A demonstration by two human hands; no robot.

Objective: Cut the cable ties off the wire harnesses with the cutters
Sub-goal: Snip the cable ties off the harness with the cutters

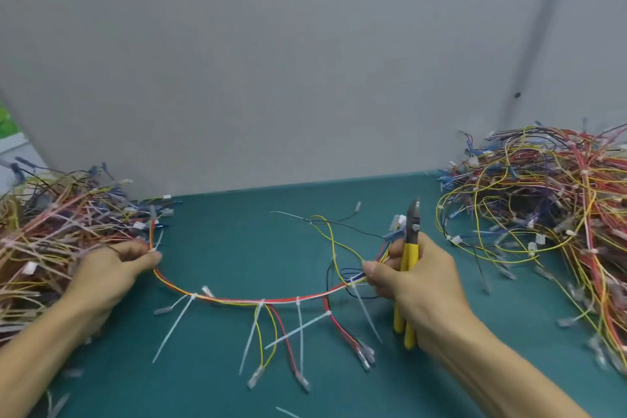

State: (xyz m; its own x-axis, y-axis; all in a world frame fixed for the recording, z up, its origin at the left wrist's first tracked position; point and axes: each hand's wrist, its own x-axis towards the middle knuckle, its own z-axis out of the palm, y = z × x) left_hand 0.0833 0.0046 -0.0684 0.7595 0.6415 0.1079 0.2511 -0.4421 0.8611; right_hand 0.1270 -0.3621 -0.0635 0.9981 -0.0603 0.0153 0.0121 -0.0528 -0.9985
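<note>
A wire harness [258, 299] of red, yellow and white wires sags in a curve between my two hands above the green mat. Several white cable ties [300, 326] hang from it with long tails. My left hand [112, 268] pinches the harness's left end. My right hand [414, 278] pinches the right end between thumb and fingers and also grips the yellow-handled cutters [409, 268]. The cutters stand upright with their jaws pointing up and away from the ties.
A large pile of tangled harnesses [549, 214] lies at the right, another pile [51, 234] at the left under my left wrist. The green mat [217, 241] ends at a grey wall behind. A loose tie piece [288, 412] lies near the front edge.
</note>
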